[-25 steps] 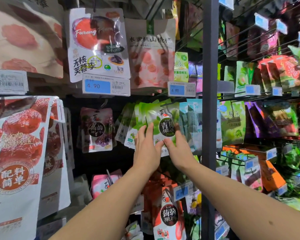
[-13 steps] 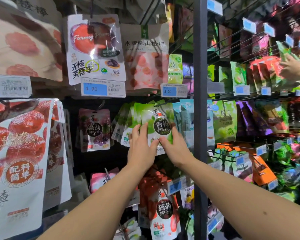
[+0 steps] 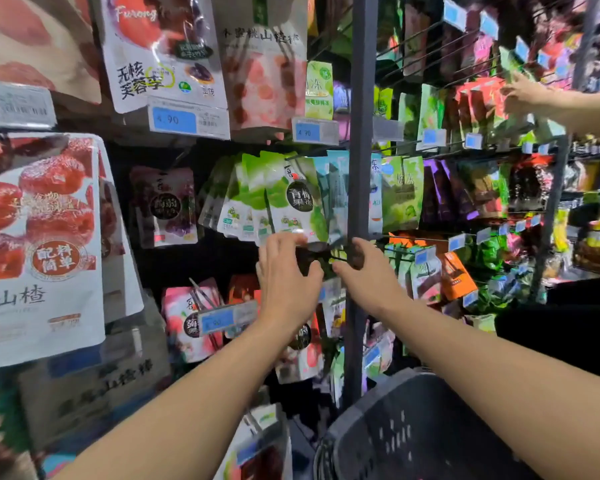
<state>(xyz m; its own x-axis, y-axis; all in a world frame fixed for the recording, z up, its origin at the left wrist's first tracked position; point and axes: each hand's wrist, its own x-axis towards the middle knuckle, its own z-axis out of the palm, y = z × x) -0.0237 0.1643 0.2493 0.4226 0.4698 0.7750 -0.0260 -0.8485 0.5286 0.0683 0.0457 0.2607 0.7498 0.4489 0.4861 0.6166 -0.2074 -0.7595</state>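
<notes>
Left-hand fingers: bent, tips at the bottom edge of the green-and-white plastic snack pouch with round black label; grip cannot be told (blur).
Right-hand fingers: curled by the dark grey metal upright post; hold cannot be told.
Left hand, right hand: close together, thumbs near each other.
Pouch: hangs at the front of its row, just left of the post.
Near right: dark perforated plastic basket.

Both hands dropped off green pouch face: left hand and right hand now just below its bottom edge. My view tilted down, and dark basket came into lower right.
</notes>
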